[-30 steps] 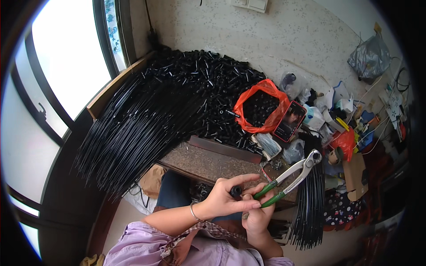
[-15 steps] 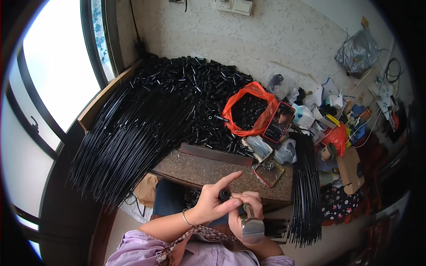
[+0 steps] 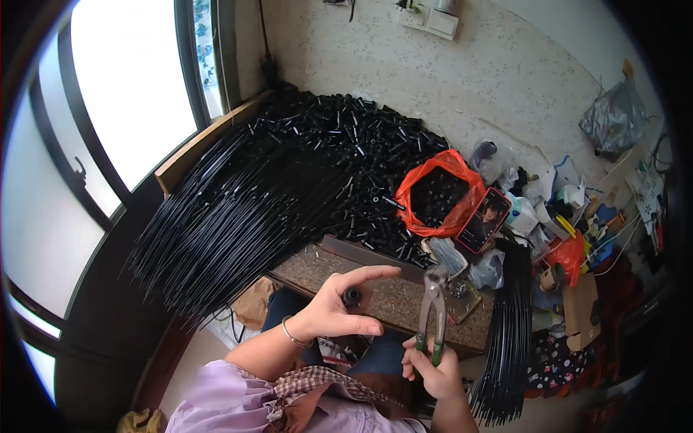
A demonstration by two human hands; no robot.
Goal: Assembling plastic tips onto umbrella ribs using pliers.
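Note:
My left hand (image 3: 333, 312) holds a short black tube (image 3: 351, 296) with its open end up. The thumb and index finger are stretched out, while the other fingers are curled around the tube and partly hidden. To its right, my right hand (image 3: 439, 369) is closed round the green handles of metal pincers (image 3: 433, 303). The pincers point up, their jaws over the table edge by a small tray (image 3: 462, 307) of tiny metal pieces. They are apart from the tube.
A heap of black tubes (image 3: 361, 144) covers the table (image 3: 296, 265), with long thin black rods (image 3: 224, 216) at left and another bundle (image 3: 502, 339) at right. An orange-red bag (image 3: 473, 173) of small black parts stands beside a phone (image 3: 482, 222). A wooden strip (image 3: 372, 257) edges the heap.
The hands have drawn apart. The pincers have swung from pointing back toward me to pointing up and away, and the right hand has moved right. The whole view has shifted.

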